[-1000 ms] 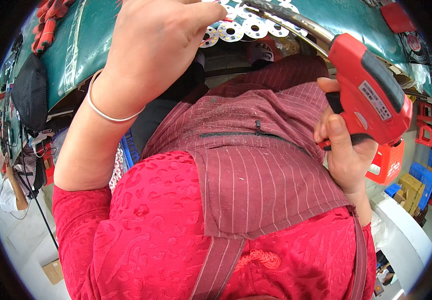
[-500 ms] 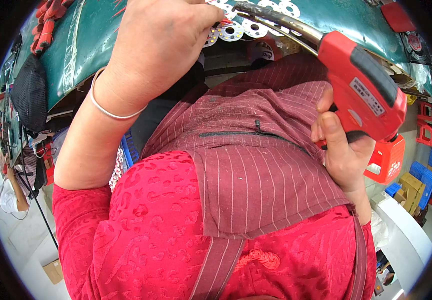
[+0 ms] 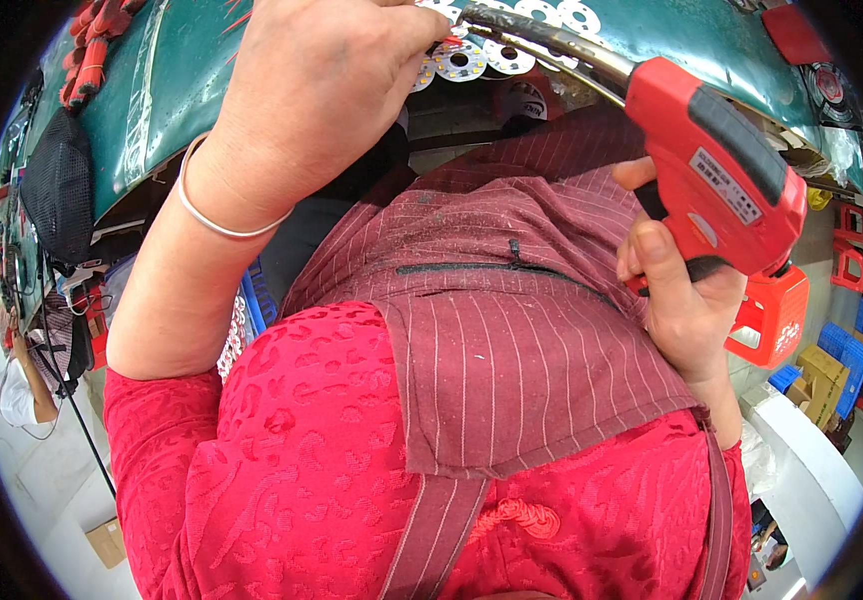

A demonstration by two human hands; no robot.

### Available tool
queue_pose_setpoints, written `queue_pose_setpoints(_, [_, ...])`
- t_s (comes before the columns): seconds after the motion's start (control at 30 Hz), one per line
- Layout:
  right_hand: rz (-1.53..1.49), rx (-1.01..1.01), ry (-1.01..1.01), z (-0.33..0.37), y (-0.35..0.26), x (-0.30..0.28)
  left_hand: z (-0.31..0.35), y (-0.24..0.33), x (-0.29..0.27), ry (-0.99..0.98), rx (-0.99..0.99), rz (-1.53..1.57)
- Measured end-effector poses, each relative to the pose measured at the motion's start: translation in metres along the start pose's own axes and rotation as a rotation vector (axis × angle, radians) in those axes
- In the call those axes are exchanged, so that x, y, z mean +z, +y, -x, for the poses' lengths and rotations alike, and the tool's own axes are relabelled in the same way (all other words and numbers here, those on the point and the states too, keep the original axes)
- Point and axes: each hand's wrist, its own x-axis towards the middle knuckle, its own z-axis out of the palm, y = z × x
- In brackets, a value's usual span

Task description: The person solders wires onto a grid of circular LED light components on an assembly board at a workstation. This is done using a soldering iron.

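My right hand (image 3: 682,290) grips the handle of a red pistol-shaped soldering gun (image 3: 717,175). Its long metal barrel (image 3: 542,40) reaches up and left toward a row of round white discs with small yellow spots (image 3: 492,50) on the green workbench (image 3: 192,70). My left hand (image 3: 317,85) is raised over the bench edge with its fingers curled at the near end of the row of discs, next to the barrel's tip. What the fingers hold is hidden. A thin bangle circles my left wrist. A maroon striped apron over a red top fills the lower middle.
A black mesh pouch (image 3: 57,185) hangs at the bench's left end, with red gloves (image 3: 92,40) above it. Red and blue plastic crates (image 3: 852,300) and a red box (image 3: 772,315) stand at the right. Another person (image 3: 12,385) is at the far left on the floor.
My right hand has swung the soldering gun up and left, bringing its barrel over the discs. My left hand has stayed at the discs.
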Motion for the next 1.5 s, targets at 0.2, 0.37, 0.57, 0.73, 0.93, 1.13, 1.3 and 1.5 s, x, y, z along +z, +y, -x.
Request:
queue_pose_setpoints(0.2, [0.009,0.023,-0.012,0.002,0.004,-0.003,-0.005,0.001,-0.004,-0.073,-0.031,-0.003])
queue_pose_setpoints(0.37, [-0.153,-0.026,0.094,-0.003,-0.001,0.004,-0.002,-0.001,0.000,-0.001,0.019,0.002])
queue_pose_setpoints(0.57, [-0.140,-0.038,0.074,-0.003,0.000,0.002,-0.002,-0.002,0.000,0.011,0.035,-0.003])
queue_pose_setpoints(0.73, [-0.151,-0.030,0.083,-0.002,-0.001,0.003,-0.003,-0.002,0.000,0.027,0.019,0.039])
queue_pose_setpoints(0.93, [-0.171,-0.032,0.075,-0.002,0.000,0.000,-0.001,-0.005,0.003,0.177,-0.037,0.136])
queue_pose_setpoints(1.13, [-0.130,-0.020,0.021,0.002,-0.001,-0.005,-0.005,0.004,-0.014,0.134,0.000,0.020])
queue_pose_setpoints(1.3, [-0.146,-0.006,0.017,0.008,-0.004,-0.006,0.000,0.007,-0.014,0.088,0.056,-0.026])
queue_pose_setpoints(1.5, [-0.238,0.010,0.058,0.009,-0.004,-0.004,-0.001,0.011,-0.017,-0.004,0.039,-0.031])
